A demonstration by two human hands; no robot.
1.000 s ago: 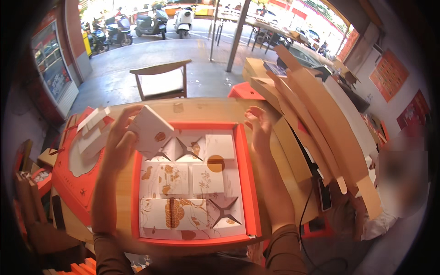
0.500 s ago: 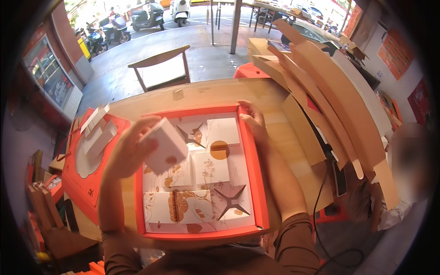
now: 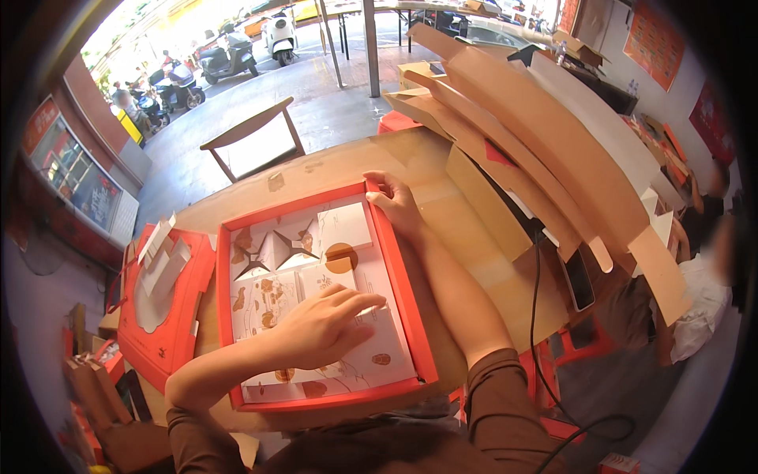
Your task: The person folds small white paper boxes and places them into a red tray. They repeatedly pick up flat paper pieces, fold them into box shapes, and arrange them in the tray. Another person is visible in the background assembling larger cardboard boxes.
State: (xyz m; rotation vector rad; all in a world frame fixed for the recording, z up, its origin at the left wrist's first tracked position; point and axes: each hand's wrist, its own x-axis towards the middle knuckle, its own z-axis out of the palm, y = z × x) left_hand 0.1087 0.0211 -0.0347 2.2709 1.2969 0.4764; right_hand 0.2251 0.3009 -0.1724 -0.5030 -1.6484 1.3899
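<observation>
A shallow red box (image 3: 405, 328) lies on the table before me, with a white printed insert (image 3: 383, 344) inside. Raised white blocks with brown drawings stand in it, one at the far right (image 3: 345, 225) and one left of centre (image 3: 276, 296). Dark star-shaped cut-outs (image 3: 251, 265) show at the far left of the insert. My left hand (image 3: 324, 325) reaches across the near half, fingers stretched toward the right wall, hiding part of the insert beneath. My right hand (image 3: 392, 204) is closed round the box's far right corner.
To the left lies a red lid-like panel (image 3: 178, 347) with white folded card on it. Large folded cardboard (image 3: 545, 158) leans at the right, near a dark phone (image 3: 580, 280) and a black cable (image 3: 534, 316). A chair (image 3: 253, 142) stands beyond the table.
My left hand has moved from the far left to the near right of the box. The small white box it held is no longer visible in it. The view has tilted; my right hand keeps its grip.
</observation>
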